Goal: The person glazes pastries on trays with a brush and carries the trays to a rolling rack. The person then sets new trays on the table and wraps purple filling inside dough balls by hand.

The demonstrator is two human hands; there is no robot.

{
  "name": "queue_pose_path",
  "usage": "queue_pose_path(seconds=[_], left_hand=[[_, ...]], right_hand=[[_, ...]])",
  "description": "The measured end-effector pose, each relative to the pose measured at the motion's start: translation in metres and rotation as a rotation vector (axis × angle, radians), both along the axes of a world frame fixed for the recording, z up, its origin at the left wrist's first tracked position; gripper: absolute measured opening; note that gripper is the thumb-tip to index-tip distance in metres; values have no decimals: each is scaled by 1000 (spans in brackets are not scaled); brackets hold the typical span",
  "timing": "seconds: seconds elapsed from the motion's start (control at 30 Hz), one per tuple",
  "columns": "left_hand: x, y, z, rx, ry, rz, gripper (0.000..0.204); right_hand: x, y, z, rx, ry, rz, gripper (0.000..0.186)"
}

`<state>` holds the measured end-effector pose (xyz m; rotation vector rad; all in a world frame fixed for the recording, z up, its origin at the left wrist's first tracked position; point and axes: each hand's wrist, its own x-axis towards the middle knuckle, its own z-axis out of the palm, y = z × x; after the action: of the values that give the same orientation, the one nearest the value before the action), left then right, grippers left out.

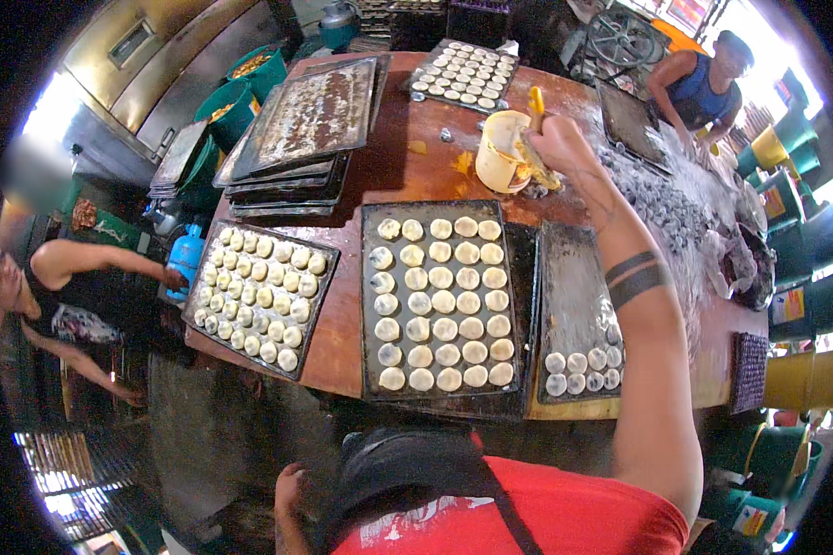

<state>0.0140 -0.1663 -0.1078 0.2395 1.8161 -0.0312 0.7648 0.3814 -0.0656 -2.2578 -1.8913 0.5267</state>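
My right hand (557, 146) is stretched far across the table, closed round a yellow-handled brush (536, 102). Its lower end is mostly hidden by the hand, at the rim of a cream plastic tub (492, 172) smeared with yellow. Beneath my chest, a black tray (372, 305) bears rows of round, flattened dough pieces (441, 277). To the right, partly behind my forearm, a second tray (569, 277) has dough rounds (577, 362) only at its near end. My left hand (292, 483) hangs low beside my body, off the table; its fingers are too unclear to read.
Another dough-filled tray (292, 363) overhangs the table's left edge, and one (426, 91) lies at the far side. Stacked baking sheets (305, 116) stand far left. A person (93, 268) is at left by a blue gas cylinder (186, 259); another (703, 88) works far right.
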Motion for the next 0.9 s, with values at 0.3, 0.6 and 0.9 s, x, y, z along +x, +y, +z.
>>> queue_pose_path(seconds=[0.3,0.6,0.9], left_hand=[[16,9,-19,106,-133,-60,42],[17,32,-66,-18,-158,-20,36],[106,142,-81,-215,-189,-414,37]], right_hand=[[4,-19,13,-145,-117,105,33],[75,-211,24,-189,41,-357,36],[163,-503,66,-94,159,-869,20]])
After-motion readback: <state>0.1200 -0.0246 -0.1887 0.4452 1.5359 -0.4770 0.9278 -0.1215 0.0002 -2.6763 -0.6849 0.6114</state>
